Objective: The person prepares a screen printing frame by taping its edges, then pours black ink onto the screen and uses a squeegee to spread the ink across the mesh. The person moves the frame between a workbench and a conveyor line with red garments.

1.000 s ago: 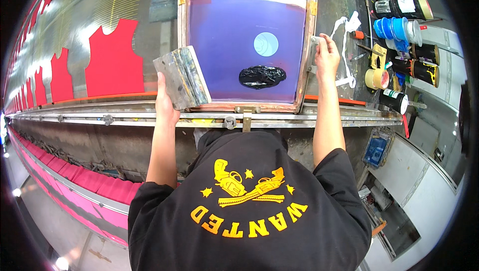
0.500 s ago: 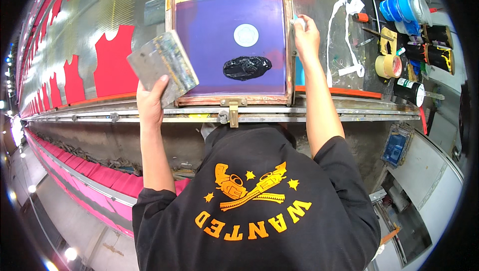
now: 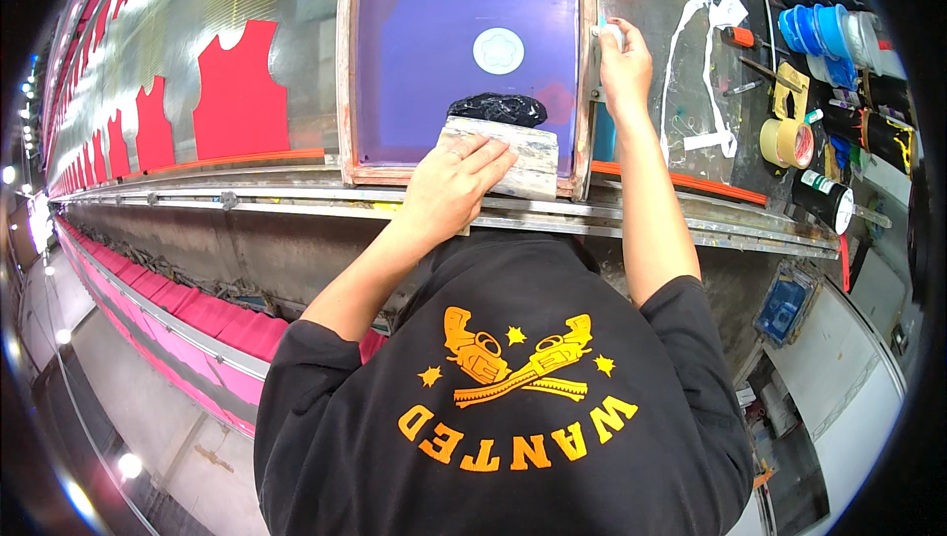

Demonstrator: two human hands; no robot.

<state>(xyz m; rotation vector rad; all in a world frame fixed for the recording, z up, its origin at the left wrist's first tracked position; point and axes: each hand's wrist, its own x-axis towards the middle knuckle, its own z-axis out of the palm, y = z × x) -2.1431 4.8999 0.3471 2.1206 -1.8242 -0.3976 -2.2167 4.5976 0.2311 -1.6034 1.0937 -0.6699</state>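
Note:
My left hand [image 3: 449,186] grips a worn, ink-stained squeegee [image 3: 533,163], its fingers over the top face and the thumb hidden. The squeegee's far edge lies right at a glossy black ink puddle [image 3: 498,108] on a purple printing screen [image 3: 414,63]. Beyond the ink, a pale round patch with a flower shape [image 3: 498,51] shows in the mesh. At the right side of the screen's wooden frame [image 3: 589,3], my right hand [image 3: 628,68] is closed on a small whitish piece [image 3: 614,35], mostly covered by the fingers.
Red cut fabric pieces [image 3: 240,92] lie along the table to the left. A white strip loop [image 3: 715,72], tape rolls [image 3: 786,143], blue cups [image 3: 819,33] and dark ink pots [image 3: 824,201] sit at the right. A metal rail [image 3: 286,191] runs along the near edge.
My left hand has swung the squeegee rightward from the frame's left side to the near side of the ink. My right hand stays at the frame's right side. The whole view has shifted slightly.

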